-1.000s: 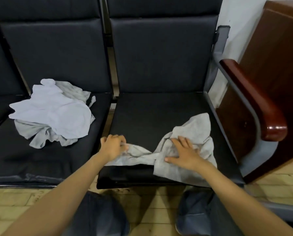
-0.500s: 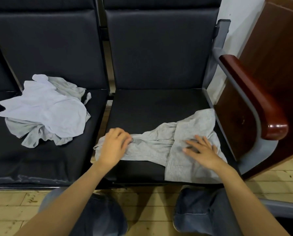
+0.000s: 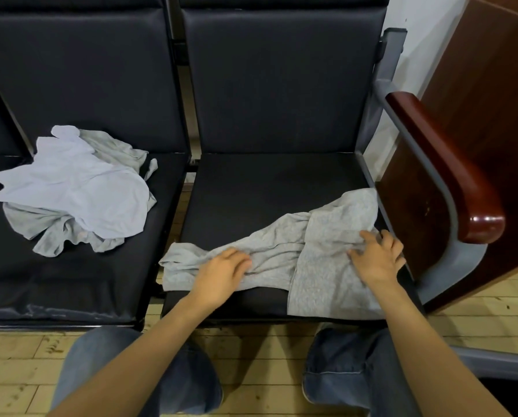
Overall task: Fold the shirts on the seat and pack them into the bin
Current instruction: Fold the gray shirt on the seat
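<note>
I am watching the left hand (image 3: 221,273) lying on the bunched middle of the grey shirt (image 3: 336,224). Its fingers are loose and a little bent, and I am not seeing them grip anything. The right hand (image 3: 378,257) is pressing down flat, fingers spread wide, on the smoother part of the same shirt. That shirt is lying across the front of the right-hand seat (image 3: 266,191), right beside the chair's side frame under the wooden armrest (image 3: 450,164).

Here is what I am worrying about:
- One part of the shirt is hanging over the front edge of the seat. A hard push could make it slide down to the floor (image 3: 281,335).
- The left end is poking out over the gap between the two seats, so it could droop in there.
- The middle is full of creases, and folding now would be trapping them inside.

More shirts (image 3: 74,188) are waiting in a messy heap on the next seat, well apart from the hands. I am not seeing the bin anywhere, so I cannot tell how far a folded shirt must be carried.

I am looking for words too. I am finding no brand, tag or writing on the shirts or the chairs.
</note>
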Available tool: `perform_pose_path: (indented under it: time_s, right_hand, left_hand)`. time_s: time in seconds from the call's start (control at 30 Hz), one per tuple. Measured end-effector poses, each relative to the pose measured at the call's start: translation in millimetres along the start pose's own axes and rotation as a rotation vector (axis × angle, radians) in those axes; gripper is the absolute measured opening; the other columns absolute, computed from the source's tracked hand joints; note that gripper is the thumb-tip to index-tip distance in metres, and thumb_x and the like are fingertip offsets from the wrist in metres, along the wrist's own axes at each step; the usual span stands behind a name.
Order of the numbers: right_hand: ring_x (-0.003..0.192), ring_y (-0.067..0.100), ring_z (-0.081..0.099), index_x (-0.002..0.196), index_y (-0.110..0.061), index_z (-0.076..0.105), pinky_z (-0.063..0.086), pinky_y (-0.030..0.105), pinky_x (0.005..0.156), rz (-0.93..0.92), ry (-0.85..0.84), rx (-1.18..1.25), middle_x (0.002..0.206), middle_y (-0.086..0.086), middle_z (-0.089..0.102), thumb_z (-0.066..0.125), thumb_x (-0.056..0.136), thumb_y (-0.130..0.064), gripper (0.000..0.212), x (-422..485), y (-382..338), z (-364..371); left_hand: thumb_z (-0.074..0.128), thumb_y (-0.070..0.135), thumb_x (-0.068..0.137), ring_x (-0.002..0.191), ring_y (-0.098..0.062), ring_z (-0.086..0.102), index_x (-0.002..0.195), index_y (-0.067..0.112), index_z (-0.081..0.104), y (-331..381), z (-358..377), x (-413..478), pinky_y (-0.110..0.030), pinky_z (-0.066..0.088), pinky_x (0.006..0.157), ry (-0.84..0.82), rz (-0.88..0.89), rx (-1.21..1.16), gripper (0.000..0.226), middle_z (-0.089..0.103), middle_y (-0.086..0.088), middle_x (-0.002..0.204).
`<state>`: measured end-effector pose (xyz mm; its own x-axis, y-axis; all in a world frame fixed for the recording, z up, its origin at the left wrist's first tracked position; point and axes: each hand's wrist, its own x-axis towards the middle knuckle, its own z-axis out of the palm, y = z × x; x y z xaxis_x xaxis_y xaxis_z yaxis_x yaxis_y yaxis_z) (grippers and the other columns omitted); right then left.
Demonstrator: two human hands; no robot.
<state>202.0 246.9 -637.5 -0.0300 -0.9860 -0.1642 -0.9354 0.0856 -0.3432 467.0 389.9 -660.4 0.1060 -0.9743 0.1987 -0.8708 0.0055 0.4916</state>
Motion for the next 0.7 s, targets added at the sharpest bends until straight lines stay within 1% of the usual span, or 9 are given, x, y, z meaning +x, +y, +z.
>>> perform_pose_path:
  time_s: [0.07, 0.1, 0.2, 0.3, 0.37, 0.43, 0.5, 0.6, 0.7]
  right_hand:
    - [0.140, 0.032, 0.011, 0.139, -0.023, 0.041, 0.014, 0.049, 0.112, -0.133, 0.105, 0.000, 0.153, 0.011, 0.019, 0.060, 0.090, -0.022, 0.053, -5, -4, 1]
    - [0.140, 0.030, 0.014, 0.138, -0.023, 0.043, 0.017, 0.048, 0.112, -0.243, 0.128, 0.019, 0.152, 0.010, 0.022, 0.060, 0.090, -0.022, 0.051, -8, -8, 2]
    - [0.144, 0.022, 0.007, 0.144, -0.032, 0.035, 0.012, 0.047, 0.116, -0.507, -0.097, -0.019, 0.156, 0.000, 0.017, 0.051, 0.095, -0.038, 0.052, -16, -17, 12]
    - [0.146, 0.017, -0.011, 0.149, -0.039, 0.014, -0.007, 0.049, 0.116, -0.488, -0.345, -0.214, 0.159, -0.011, -0.002, 0.035, 0.097, -0.054, 0.059, -14, -19, 19]
    - [0.145, 0.017, -0.017, 0.150, -0.040, 0.008, -0.012, 0.052, 0.114, -0.459, -0.383, -0.222, 0.159, -0.014, -0.008, 0.033, 0.096, -0.056, 0.061, -10, -19, 20]
    - [0.145, 0.017, -0.019, 0.150, -0.040, 0.008, -0.013, 0.053, 0.113, -0.464, -0.388, -0.223, 0.159, -0.013, -0.010, 0.034, 0.097, -0.054, 0.061, -9, -20, 20]
    - [0.145, 0.018, -0.017, 0.149, -0.039, 0.017, -0.010, 0.051, 0.116, -0.528, -0.316, -0.197, 0.159, -0.009, -0.003, 0.039, 0.097, -0.049, 0.058, -12, -19, 22]
    - [0.145, 0.017, 0.005, 0.138, -0.034, 0.044, 0.005, 0.043, 0.118, -0.746, -0.191, -0.013, 0.152, -0.005, 0.027, 0.040, 0.089, -0.055, 0.053, -22, -21, 22]
    - [0.135, 0.014, 0.030, 0.127, -0.033, 0.057, 0.020, 0.032, 0.113, -0.921, -0.297, 0.043, 0.139, -0.008, 0.044, 0.047, 0.088, -0.054, 0.046, -30, -22, 28]
  left_hand:
    - [0.061, 0.013, 0.088, 0.094, -0.029, 0.062, 0.105, 0.010, 0.071, -18, -5, 2, -0.038, 0.053, 0.079, 0.117, -0.021, 0.126, 0.020, 0.066, -0.006, 0.108]
    - [0.063, 0.013, 0.087, 0.106, -0.031, 0.058, 0.114, 0.011, 0.067, -25, -8, 5, -0.042, 0.049, 0.089, 0.083, -0.079, 0.183, 0.027, 0.062, -0.007, 0.119]
    - [0.057, 0.049, 0.089, 0.145, -0.026, 0.012, 0.147, 0.026, 0.030, -37, -21, 14, -0.045, 0.011, 0.115, -0.222, -0.366, 0.238, 0.068, 0.020, -0.002, 0.157]
    - [0.044, 0.072, 0.083, 0.145, -0.023, -0.018, 0.151, 0.035, 0.004, -52, -34, 21, -0.051, -0.010, 0.113, -0.393, -0.548, 0.215, 0.087, -0.012, 0.003, 0.159]
    - [0.041, 0.061, 0.092, 0.146, -0.024, -0.012, 0.151, 0.029, 0.013, -64, -38, 20, -0.050, -0.008, 0.114, -0.250, -0.592, 0.150, 0.073, -0.004, -0.002, 0.160]
    - [0.045, 0.037, 0.098, 0.144, -0.030, 0.012, 0.146, 0.015, 0.035, -73, -39, 17, -0.050, 0.009, 0.116, -0.002, -0.572, 0.121, 0.053, 0.024, -0.012, 0.155]
    - [0.051, 0.028, 0.096, 0.135, -0.034, 0.030, 0.135, 0.010, 0.050, -78, -41, 16, -0.047, 0.022, 0.112, 0.045, -0.590, 0.161, 0.042, 0.043, -0.015, 0.143]
    - [0.061, 0.029, 0.090, 0.127, -0.034, 0.038, 0.119, 0.009, 0.062, -80, -45, 18, -0.044, 0.025, 0.106, -0.007, -0.565, 0.206, 0.035, 0.054, -0.012, 0.130]
    - [0.064, 0.018, 0.089, 0.103, -0.035, 0.056, 0.101, 0.005, 0.065, -76, -57, 25, -0.047, 0.038, 0.096, 0.188, -0.428, 0.102, 0.017, 0.064, -0.014, 0.105]
